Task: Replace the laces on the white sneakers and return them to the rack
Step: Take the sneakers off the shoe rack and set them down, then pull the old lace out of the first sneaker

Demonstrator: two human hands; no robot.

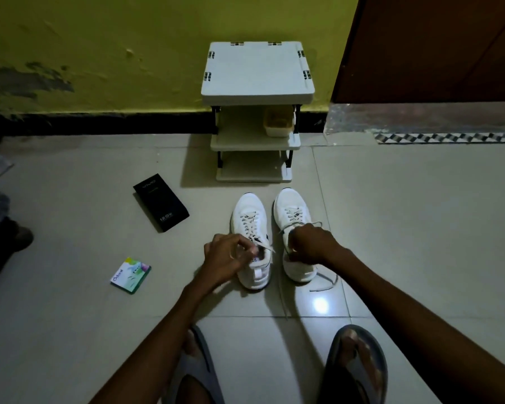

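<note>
Two white sneakers stand side by side on the tiled floor, toes pointing away from me. The left sneaker [250, 209] is laced, and my left hand [226, 258] pinches a white lace end at its collar. At the top eyelets of the right sneaker [292, 205], my right hand [311, 243] grips its lace. Loose lace [322, 282] trails from the right sneaker over the floor toward me. Just beyond the shoes stands the small white rack [257, 91] against the yellow wall.
A yellowish container [278, 122] sits on the rack's middle shelf. A black phone box [161, 202] and a small green-and-white packet [131, 275] lie on the floor to the left. My sandalled feet are at the bottom. A brown door [435, 48] is at the right.
</note>
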